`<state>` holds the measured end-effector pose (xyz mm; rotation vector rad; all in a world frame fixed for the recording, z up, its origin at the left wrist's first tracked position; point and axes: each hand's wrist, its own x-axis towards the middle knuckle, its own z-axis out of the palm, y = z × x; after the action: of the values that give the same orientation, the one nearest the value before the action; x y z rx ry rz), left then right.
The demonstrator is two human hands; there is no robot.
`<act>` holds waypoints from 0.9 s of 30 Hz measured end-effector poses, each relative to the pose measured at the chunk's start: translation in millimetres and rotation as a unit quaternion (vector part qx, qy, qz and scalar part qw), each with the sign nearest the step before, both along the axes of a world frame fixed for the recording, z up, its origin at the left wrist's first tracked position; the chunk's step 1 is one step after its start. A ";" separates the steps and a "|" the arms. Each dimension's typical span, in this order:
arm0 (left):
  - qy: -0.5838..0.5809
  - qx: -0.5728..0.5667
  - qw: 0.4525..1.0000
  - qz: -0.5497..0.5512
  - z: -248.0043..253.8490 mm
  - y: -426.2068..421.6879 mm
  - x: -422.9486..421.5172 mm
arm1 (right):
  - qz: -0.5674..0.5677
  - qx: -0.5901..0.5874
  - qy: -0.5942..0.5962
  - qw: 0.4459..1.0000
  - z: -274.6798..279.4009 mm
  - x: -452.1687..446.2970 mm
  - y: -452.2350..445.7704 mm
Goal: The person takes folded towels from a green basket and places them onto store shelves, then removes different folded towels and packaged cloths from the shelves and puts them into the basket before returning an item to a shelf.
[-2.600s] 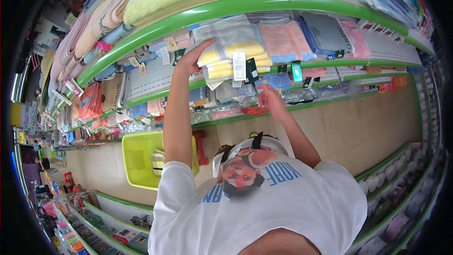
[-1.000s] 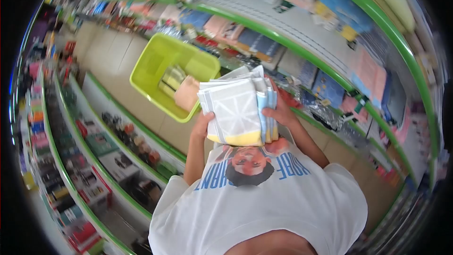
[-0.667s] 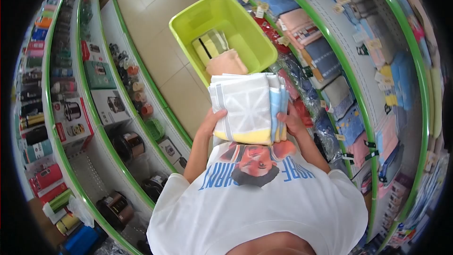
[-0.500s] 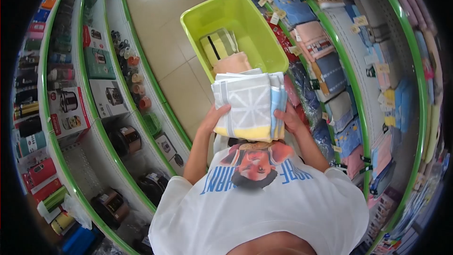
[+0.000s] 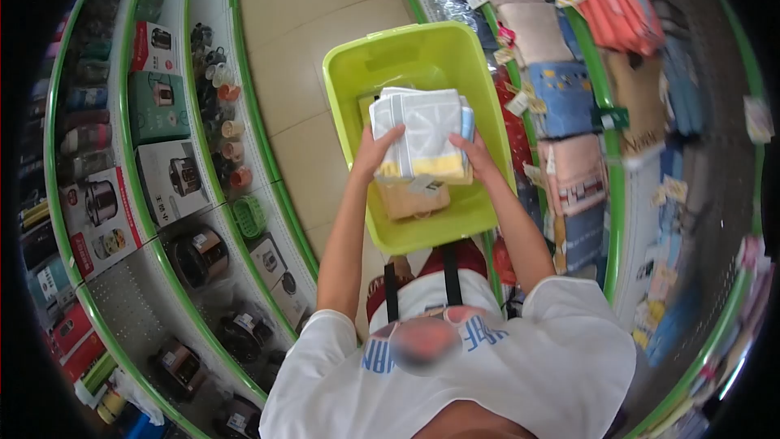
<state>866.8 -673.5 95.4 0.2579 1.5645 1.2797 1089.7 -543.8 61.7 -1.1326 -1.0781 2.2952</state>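
Note:
Between my two hands is a stack of folded towels [image 5: 424, 130], white and grey with a yellow band and some blue at the right side. My left hand [image 5: 377, 151] grips its left edge, thumb on top. On the opposite edge my right hand [image 5: 474, 156] is closed the same way. The stack is over the inside of a lime-green plastic tub [image 5: 439, 236]; whether it touches what lies below cannot be told. A peach folded towel [image 5: 413, 203] shows beneath its near side, partly covered. Behind it, a yellowish item [image 5: 368, 107] is mostly hidden.
Green-edged shelves [image 5: 286, 210] on the left hold boxed cookers [image 5: 175, 175], cups and a small green basket [image 5: 247, 217]. Shelves on the right carry folded towels [image 5: 561, 97] and hanging coral cloths [image 5: 605, 0]. Tiled floor [image 5: 305, 41] runs along the aisle.
Both hands have carried the towel stack forward, from the tub's near edge to over its inside. The tub appears nearer, and the peach towel now shows on the stack's near side.

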 end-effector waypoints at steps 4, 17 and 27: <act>0.073 -0.067 0.994 0.047 -73.0 67.8 -64.2 | 0.006 -0.056 0.025 0.998 -93.4 -81.4 71.0; 0.393 -0.150 0.907 -0.014 -13.2 -22.4 35.5 | 0.084 0.099 -0.276 0.952 -208.3 -166.1 94.0; 0.339 -0.109 0.920 -0.162 23.0 -160.1 106.0 | 0.074 0.311 -0.428 0.845 -101.8 -52.3 -32.5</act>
<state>972.8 -833.6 118.4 0.8499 2.1160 0.7703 1037.4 -576.4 -40.2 -1.8297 -2.0733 1.2441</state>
